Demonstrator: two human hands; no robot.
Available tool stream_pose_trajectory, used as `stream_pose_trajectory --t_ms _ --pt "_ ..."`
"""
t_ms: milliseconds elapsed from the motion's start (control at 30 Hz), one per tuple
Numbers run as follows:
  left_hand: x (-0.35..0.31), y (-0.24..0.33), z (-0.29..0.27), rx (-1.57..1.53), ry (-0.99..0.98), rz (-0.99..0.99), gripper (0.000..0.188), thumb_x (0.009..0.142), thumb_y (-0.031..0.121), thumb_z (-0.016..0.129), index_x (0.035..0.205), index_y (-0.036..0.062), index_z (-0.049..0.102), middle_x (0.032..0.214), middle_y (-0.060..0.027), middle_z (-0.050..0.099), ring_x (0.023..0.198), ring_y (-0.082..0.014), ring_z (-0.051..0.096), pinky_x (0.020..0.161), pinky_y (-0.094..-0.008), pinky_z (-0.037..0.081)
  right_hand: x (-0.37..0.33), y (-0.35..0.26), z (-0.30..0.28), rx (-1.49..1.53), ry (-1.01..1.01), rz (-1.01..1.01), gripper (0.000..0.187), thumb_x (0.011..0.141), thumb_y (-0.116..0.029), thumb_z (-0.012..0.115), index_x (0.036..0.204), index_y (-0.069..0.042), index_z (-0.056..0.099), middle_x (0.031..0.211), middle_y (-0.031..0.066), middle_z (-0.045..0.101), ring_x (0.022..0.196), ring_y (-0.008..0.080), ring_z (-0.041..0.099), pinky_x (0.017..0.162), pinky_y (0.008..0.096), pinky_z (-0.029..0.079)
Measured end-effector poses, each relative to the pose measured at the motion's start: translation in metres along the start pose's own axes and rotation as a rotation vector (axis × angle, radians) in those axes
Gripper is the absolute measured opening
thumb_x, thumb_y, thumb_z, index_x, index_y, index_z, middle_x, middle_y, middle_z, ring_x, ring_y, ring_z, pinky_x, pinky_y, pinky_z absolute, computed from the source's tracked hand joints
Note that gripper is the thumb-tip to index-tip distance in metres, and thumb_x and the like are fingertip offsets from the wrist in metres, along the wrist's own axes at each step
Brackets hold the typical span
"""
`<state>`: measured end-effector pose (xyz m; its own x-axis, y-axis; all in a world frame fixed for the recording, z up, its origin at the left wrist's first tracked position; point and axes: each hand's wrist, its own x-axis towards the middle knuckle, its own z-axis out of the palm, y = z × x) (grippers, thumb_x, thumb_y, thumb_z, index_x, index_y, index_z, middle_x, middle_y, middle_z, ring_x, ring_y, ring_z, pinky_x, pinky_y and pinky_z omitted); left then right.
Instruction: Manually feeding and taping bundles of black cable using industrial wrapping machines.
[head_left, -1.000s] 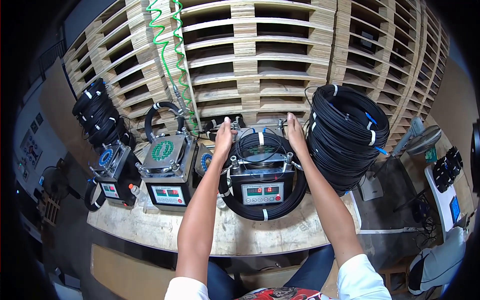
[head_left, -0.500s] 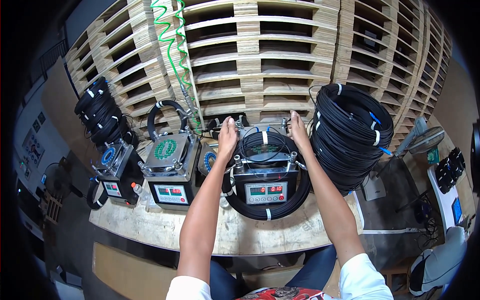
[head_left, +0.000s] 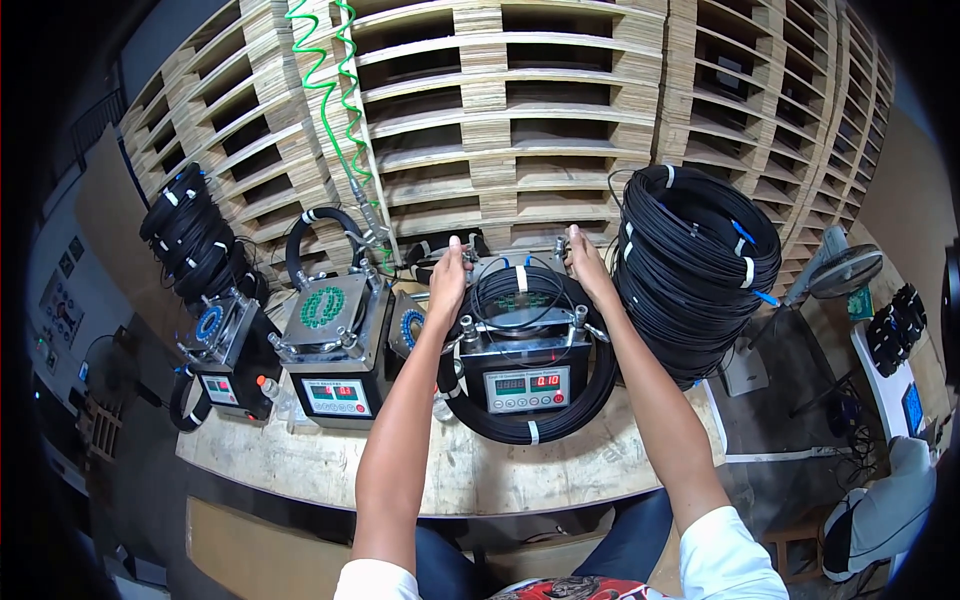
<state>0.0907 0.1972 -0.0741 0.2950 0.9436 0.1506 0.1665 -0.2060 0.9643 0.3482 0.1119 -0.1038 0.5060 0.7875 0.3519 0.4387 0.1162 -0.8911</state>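
Note:
Both arms reach over the right-hand box-shaped tester [head_left: 527, 390], a black machine with a lit digital panel and a steel top. At its rear left corner my left hand [head_left: 449, 280] closes around a metal knob [head_left: 469, 257], fingertips upward. On the opposite rear corner, my right hand [head_left: 588, 268] has its thumb and fingers about a matching knob [head_left: 560, 246]. The fingers partly hide both grips. A black cable coil [head_left: 533, 432], bound with white ties, loops around the tester's front and over its top. Two front knobs [head_left: 579, 316] stand untouched.
Two similar testers, one in the middle [head_left: 335, 375] and one further left [head_left: 228, 370], share the wooden table [head_left: 300, 460]. A tall stack of black cable coils [head_left: 690, 290] rises at right, another stack [head_left: 190, 235] at left. Wooden pallets [head_left: 485, 95] and a green coiled hose [head_left: 345, 120] are behind.
The whole view has shifted slightly. My hands stay at the tester's rear corners, with only small movement of the fingers. The cable coil keeps its place around the tester.

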Motion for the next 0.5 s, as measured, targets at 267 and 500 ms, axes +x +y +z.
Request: stream_pose_trajectory --t_ms 267,500 --pt "-0.004 -0.005 -0.015 -0.160 -0.014 -0.044 0.078 0.096 0.070 0.034 0.136 0.0072 0.055 0.114 -0.0126 0.060 0.099 -0.0168 0.054 0.082 -0.0315 0.044 -0.027 -0.043 0.007 0.241 0.016 0.267 0.080 0.095 -0.073 0.029 0.141 -0.010 0.048 0.095 0.0112 0.055 0.070 0.0167 0.056 0.065 0.0295 0.050" --pt "-0.002 -0.004 -0.014 -0.132 -0.128 -0.024 0.079 0.096 0.071 0.034 0.136 0.0057 0.056 0.119 -0.0173 0.061 0.105 -0.0221 0.054 0.087 -0.0350 0.043 -0.013 -0.025 0.005 -0.040 0.062 0.108 0.070 0.101 -0.062 0.030 0.137 -0.005 0.051 0.108 0.0177 0.062 0.090 0.0271 0.063 0.089 0.0372 0.050"
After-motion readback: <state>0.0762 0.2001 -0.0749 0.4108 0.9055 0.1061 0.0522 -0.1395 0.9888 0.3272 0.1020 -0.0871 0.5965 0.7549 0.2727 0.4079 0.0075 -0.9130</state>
